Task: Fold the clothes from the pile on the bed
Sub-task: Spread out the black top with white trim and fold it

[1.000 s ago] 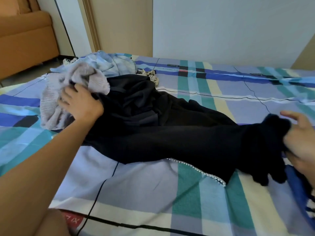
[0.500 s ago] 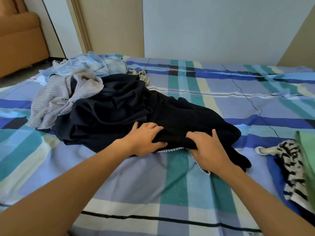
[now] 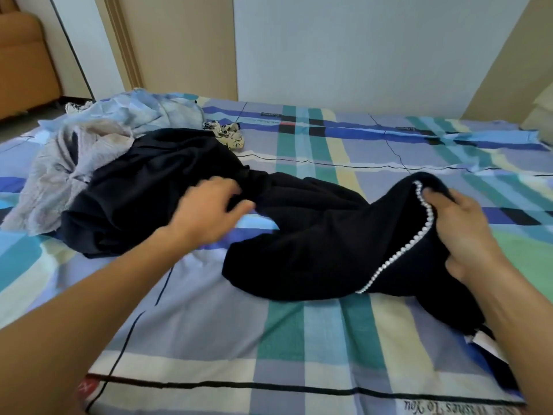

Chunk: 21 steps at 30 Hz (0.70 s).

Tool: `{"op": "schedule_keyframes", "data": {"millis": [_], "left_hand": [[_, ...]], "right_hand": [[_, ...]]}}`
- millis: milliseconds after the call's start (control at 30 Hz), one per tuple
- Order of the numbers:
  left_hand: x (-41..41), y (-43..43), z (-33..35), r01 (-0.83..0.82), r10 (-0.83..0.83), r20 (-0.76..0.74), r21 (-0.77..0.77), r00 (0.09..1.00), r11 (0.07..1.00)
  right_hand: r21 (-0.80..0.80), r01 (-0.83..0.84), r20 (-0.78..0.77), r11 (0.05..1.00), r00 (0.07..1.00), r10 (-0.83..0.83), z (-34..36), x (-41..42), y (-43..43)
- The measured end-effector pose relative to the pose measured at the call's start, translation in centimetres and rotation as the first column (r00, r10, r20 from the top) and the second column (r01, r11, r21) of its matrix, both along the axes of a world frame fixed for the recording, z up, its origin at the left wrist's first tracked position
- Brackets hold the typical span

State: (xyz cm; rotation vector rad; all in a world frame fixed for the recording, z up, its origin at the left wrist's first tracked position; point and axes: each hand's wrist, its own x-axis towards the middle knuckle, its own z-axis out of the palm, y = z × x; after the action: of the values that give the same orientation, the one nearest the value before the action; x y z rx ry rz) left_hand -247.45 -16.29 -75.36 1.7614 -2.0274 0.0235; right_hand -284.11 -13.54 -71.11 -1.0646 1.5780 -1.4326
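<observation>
Looking down at the bed (image 3: 299, 339), I see my right hand (image 3: 466, 232) gripping the black garment (image 3: 314, 235) beside its beaded trim (image 3: 419, 235), fingers (image 3: 440, 202) curled round a raised fold of the cloth. My left hand (image 3: 206, 211) is blurred over the garment's bunched middle, its fingers loosely spread, and I cannot tell whether they pinch any cloth. The garment sprawls across the checked sheet from my right hand to the far left, where it touches a grey knit (image 3: 74, 163) lying in front of a pale blue garment (image 3: 143, 112).
</observation>
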Motion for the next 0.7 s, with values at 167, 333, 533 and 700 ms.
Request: {"op": "schedule_keyframes", "data": {"millis": [167,333,533,700], "left_hand": [[-11.0,6.1,-4.0,0.510,-0.535,0.098,0.199,0.839,0.837],[-11.7,4.9,-3.9,0.472,-0.430,-0.267,0.114,0.862,0.874],[-5.2,4.9,7.5,0.387,0.155,-0.981,0.098,-0.119,0.917],[-0.3,4.9,8.7,0.182,0.184,-0.980,0.195,0.075,0.964]], "right_hand": [[0.047,-0.254,0.034,0.966,0.967,0.252,0.3,2.2,0.9],[0.143,-0.356,-0.251,0.924,0.890,0.382,0.6,0.4,2.1],[-0.147,-0.177,-0.479,0.973,0.873,0.086,0.0,-4.1,1.7],[-0.163,-0.129,-0.643,0.978,0.766,-0.006,-0.8,-4.8,1.2]]}}
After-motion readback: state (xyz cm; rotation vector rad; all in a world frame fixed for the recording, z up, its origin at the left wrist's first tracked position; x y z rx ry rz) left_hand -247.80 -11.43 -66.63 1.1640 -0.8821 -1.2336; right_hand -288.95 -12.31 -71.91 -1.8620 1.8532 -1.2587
